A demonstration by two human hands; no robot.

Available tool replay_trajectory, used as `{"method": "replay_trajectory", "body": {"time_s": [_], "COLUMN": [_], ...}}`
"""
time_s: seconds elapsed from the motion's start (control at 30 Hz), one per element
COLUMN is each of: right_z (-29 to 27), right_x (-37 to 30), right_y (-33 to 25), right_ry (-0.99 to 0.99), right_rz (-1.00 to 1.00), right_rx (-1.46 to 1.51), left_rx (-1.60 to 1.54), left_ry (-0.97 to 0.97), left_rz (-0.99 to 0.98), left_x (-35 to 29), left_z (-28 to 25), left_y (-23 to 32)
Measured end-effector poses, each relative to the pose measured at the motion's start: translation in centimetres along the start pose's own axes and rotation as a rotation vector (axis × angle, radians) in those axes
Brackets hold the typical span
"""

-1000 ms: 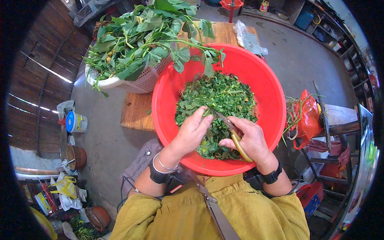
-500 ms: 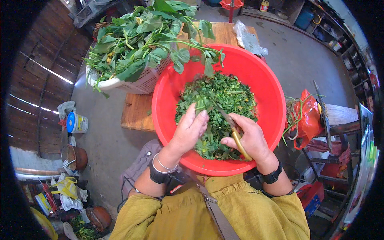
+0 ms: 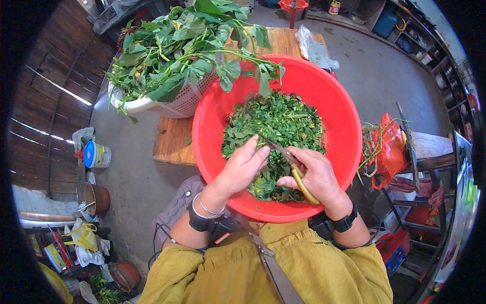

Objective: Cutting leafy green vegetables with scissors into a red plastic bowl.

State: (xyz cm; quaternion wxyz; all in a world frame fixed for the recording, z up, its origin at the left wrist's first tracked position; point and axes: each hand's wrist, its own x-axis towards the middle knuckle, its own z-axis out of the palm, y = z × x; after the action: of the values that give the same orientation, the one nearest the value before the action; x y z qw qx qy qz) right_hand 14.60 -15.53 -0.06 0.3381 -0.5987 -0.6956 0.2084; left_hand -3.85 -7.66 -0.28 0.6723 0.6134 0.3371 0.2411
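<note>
Over a wide red basin [image 3: 331, 109] both my hands are at work. My left hand [image 3: 244, 164] pinches a short bunch of green stems [image 3: 261, 143] at its fingertips. In my right hand [image 3: 317, 175] are scissors [image 3: 298, 177] with yellow handles, their blades pointing at the stems by my left fingertips. Chopped greens [image 3: 288, 119] cover the basin's bottom beneath my hands. Behind the basin on the left, a pale woven-look plastic basket [image 3: 185, 104] is heaped with long leafy vines [image 3: 172, 55], some hanging over the basin's rim.
A wooden table [image 3: 174, 144] stands under basket and basin, with a clear plastic bag [image 3: 309, 43] on it. At right are a red plastic bag [image 3: 392, 149] and a rack [image 3: 425, 177]. A white bucket with a blue lid [image 3: 97, 155] stands on the floor at left.
The bunch in my left hand is shorter, with less leaf beyond the fingertips. Both hands have shifted only slightly, and the scissors stay in my right hand.
</note>
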Motion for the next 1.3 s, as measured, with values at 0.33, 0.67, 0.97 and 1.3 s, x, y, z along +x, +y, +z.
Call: {"method": "replay_trajectory", "body": {"time_s": [0.33,0.67,0.97,1.3], "right_z": [-0.3,0.4,-0.5,-0.2], "right_x": [-0.1,0.1,0.0,-0.2], "right_y": [-0.8,0.5,-0.8,-0.7], "right_ry": [-0.081,-0.005,-0.073,-0.064], "right_rz": [0.240,-0.009,0.119,0.220], "right_rx": [0.107,0.032,0.013,0.086], "left_rx": [0.043,-0.038,0.163,-0.041], "left_ry": [0.116,0.105,0.074,0.084], "left_rz": [0.025,0.012,0.059,0.044], "left_x": [0.2,0.0,0.1,0.1], "left_z": [-0.2,-0.3,-0.3,-0.2], "left_y": [-0.8,-0.5,-0.6,-0.6]}}
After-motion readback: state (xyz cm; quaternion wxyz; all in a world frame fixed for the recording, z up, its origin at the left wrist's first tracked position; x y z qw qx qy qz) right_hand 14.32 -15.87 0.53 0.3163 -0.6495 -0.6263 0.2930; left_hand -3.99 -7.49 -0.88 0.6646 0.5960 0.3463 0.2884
